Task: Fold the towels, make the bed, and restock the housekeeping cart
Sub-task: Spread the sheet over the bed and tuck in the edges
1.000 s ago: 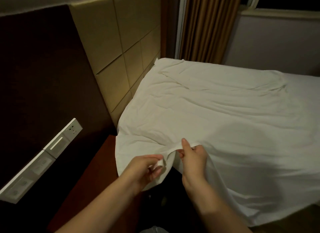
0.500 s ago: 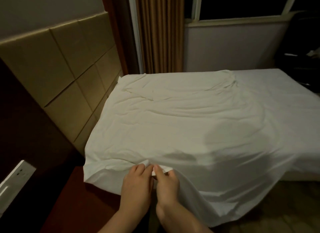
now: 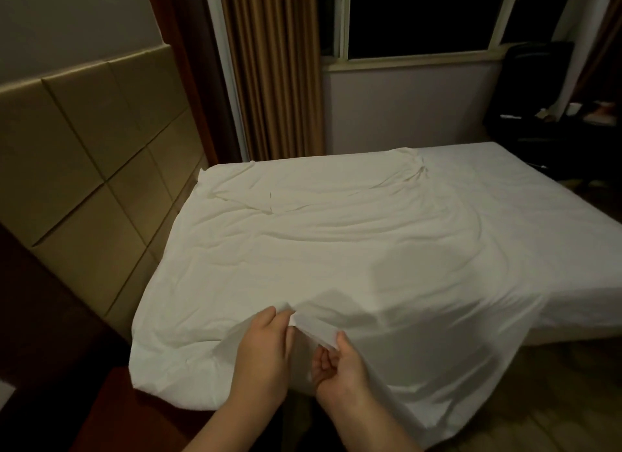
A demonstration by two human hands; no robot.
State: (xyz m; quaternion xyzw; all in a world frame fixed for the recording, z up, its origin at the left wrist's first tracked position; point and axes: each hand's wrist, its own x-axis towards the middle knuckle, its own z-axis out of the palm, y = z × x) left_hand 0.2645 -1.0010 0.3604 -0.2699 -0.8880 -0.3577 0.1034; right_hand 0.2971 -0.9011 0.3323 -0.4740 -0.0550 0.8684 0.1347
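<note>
1. White sheet (image 3: 336,249) hangs over the near side of the bed (image 3: 545,222); left hand (image 3: 264,354) and right hand (image 3: 340,367) both pinch its edge.
2. Pulling unevenly could slip the thin edge free, or drag the wrinkled far part askew.

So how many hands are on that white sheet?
2. The left hand grips the sheet at its near edge; the right hand pinches that edge just beside it. None seem hidden.
</note>
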